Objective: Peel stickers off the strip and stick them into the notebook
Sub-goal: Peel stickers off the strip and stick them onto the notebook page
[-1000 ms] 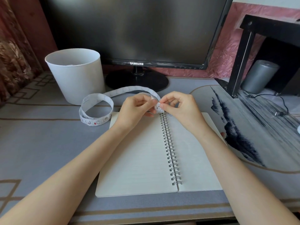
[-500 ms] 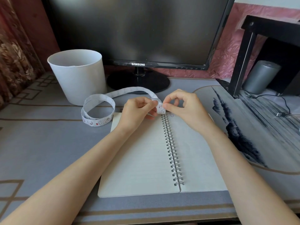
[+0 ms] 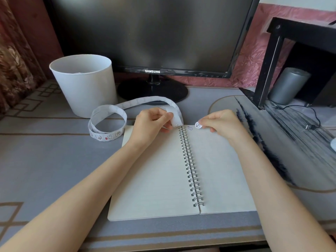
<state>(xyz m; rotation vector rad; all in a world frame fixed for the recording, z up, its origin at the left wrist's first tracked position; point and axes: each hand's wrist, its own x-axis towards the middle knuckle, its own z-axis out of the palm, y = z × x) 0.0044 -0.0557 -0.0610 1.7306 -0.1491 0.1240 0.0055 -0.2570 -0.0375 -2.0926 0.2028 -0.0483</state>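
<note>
Sticker [image 3: 198, 125] pinched in right hand [image 3: 222, 123] above notebook [image 3: 154, 179]; strip [image 3: 145, 100] pinched in left hand [image 3: 151, 123], fingers [image 3: 164, 115] curled.

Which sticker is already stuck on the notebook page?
The small sticker at the top corner of the right page. The round sticker beside it is pinched in the right hand; others sit on the strip.
</note>
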